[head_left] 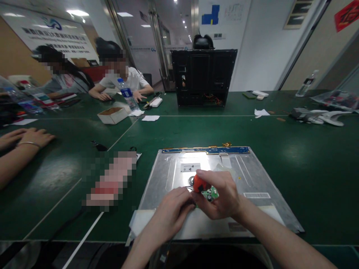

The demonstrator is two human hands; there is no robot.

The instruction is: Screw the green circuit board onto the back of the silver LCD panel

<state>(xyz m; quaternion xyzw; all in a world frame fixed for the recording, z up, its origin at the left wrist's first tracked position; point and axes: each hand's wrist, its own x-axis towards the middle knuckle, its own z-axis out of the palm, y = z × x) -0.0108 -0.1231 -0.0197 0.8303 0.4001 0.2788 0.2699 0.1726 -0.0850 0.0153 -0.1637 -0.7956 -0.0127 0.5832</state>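
The right hand (pixel 221 194) is clamped on an orange-handled screwdriver (pixel 199 184), tip down on a small green circuit board (pixel 211 194) lying on the metal back of an LCD panel (pixel 252 172). The left hand (pixel 174 211) pinches the board's edge, fingers together. The board looks light, stiff and fragile, best held by its edges. The panel lies flat on a green table (pixel 308 157) in an office where 2 people sit opposite by a water bottle (pixel 127 94) and a black computer case (pixel 203 76).

A broad green counter (pixel 294 157) marked with thin white lines fills the room, backed at the far side by a white wall (pixel 258 48) and glass partitions (pixel 146 52), with ceiling light panels (pixel 77 13) glowing above and a beige wall (pixel 331 48) at the right.
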